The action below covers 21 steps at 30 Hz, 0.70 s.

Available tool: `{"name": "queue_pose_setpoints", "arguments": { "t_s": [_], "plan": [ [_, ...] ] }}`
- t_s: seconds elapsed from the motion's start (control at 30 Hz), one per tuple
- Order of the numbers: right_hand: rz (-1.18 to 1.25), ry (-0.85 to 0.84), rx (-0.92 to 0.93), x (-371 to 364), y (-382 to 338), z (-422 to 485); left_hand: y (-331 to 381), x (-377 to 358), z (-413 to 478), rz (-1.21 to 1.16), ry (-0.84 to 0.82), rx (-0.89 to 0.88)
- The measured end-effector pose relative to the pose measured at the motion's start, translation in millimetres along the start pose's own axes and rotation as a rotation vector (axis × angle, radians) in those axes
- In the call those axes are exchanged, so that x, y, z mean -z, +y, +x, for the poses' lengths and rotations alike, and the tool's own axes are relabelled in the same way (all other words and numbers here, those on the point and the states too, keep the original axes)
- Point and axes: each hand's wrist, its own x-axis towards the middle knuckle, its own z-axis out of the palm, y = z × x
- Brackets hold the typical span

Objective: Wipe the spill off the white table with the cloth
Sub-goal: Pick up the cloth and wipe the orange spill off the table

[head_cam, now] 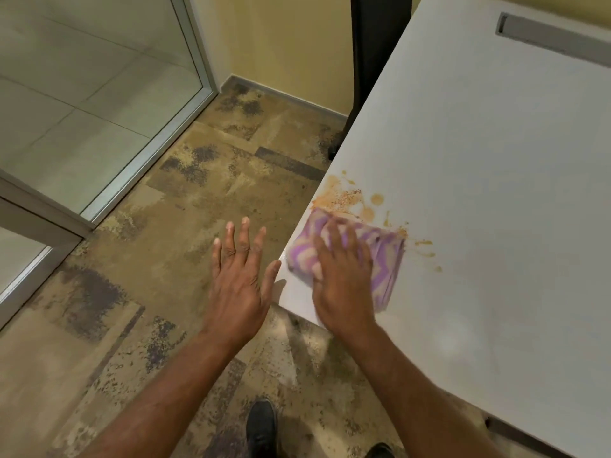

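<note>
Observed from the floor side of the table: the person's left hand (239, 276) is held off the surface, over the mottled brown floor (158, 200), fingers spread wide and flat, with nothing in it; its thumb tip lies just beside the table's near corner, though whether it touches the edge cannot be told. To its right, the right hand (342, 276) lies palm down, fingers extended rather than curled, pressing the folded purple-and-cream zigzag-patterned cloth (380, 259) flat against the white laminate table (479, 160); this is a pressing contact, not a pinch or closed grasp. The cloth sits at the table's near corner, hard against the left edge. The orange-brown liquid spill (344, 195) remains along that left edge just beyond the cloth, with the cloth's far side touching or overlapping it. Separate drops trail off to the right of the cloth, toward the middle of the surface. Assessment: the wiping step is under way but far from complete, as most of the stain is still visible. The next move appears to call for pushing the cloth forward along the left edge through the main patch, keeping downward pressure, then sweeping right to collect the outlying drops. Risk noted: liquid could be pushed over the edge onto the floor.
</note>
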Motion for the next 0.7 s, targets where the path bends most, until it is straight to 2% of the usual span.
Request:
{"name": "queue_pose_setpoints", "arguments": {
  "t_s": [0.1, 0.17, 0.3, 0.4, 0.47, 0.53, 0.63, 0.7],
  "plan": [
    [0.016, -0.035, 0.095, 4.3, 11.4, -47.5, 3.4, 1.2, -0.3, -0.011, -0.028, 0.017],
    [0.033, -0.036, 0.044, 10.5, 37.0, -78.0, 2.3, 1.9, -1.6, -0.027, -0.03, 0.03],
    [-0.04, 0.018, -0.26, 30.1, 85.3, -70.5, -1.6, 1.9, -3.5, -0.066, -0.033, 0.07],
    [0.014, 0.09, -0.481, 35.5, 75.1, -14.7, -3.4, 0.0, -3.5, -0.095, -0.015, 0.095],
    [0.021, 0.097, -0.453, 29.5, 52.4, 14.8, -2.8, -1.3, -3.2, -0.111, -0.011, 0.113],
    [-0.002, 0.08, -0.322, 20.1, 28.0, 19.4, -1.9, -2.0, -3.2, -0.116, -0.013, 0.119],
    [-0.034, -0.002, -0.131, 13.4, 10.7, -19.9, -1.0, -1.5, -2.2, -0.127, -0.015, 0.118],
    [-0.008, -0.027, -0.108, 17.3, 21.5, -53.6, -0.8, -1.4, -0.3, -0.143, -0.016, 0.116]
  ]
}}
